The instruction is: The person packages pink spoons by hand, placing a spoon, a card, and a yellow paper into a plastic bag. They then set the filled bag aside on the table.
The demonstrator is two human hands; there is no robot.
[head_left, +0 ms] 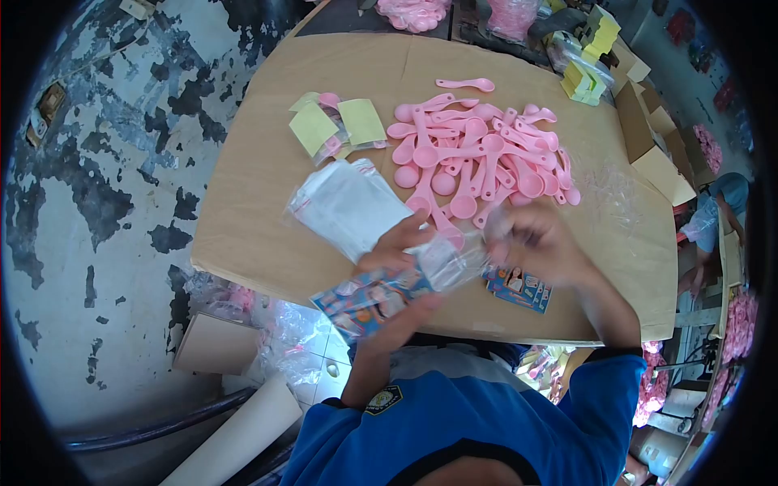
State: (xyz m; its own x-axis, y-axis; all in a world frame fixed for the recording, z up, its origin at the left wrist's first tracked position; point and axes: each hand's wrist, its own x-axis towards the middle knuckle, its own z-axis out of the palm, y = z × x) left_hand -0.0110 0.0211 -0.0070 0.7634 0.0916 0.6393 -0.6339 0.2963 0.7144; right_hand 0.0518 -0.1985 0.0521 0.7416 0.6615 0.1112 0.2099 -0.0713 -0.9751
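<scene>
Here, left hand [397, 247] fingers clenched on clear bag [442, 267] with printed card [369, 301], just below spoon pile [478, 158]. Right hand [535, 239] blurred at bag mouth, below pile; its grip cannot be told. Likely best: hold mouth wide, card flat.

1 head view, fisheye, steeply down, close over hands [395, 247] [539, 239], table [259, 235].
</scene>
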